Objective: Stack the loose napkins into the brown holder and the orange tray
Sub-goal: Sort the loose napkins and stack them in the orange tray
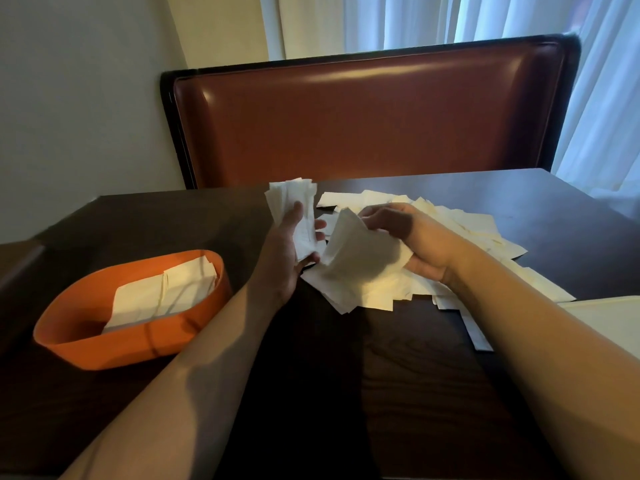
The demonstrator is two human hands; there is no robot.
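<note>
Napkins (300,216) within left hand (289,252) grip

Two bare forearms enter from the bottom of the frame. The left hand (287,251) and right hand (412,237) are bare.

Bare table (398,375) lies between orange tray (69,327) and napkin pile (450,237).

head-worn view, looking forward and down, close over table (363,393)
</note>
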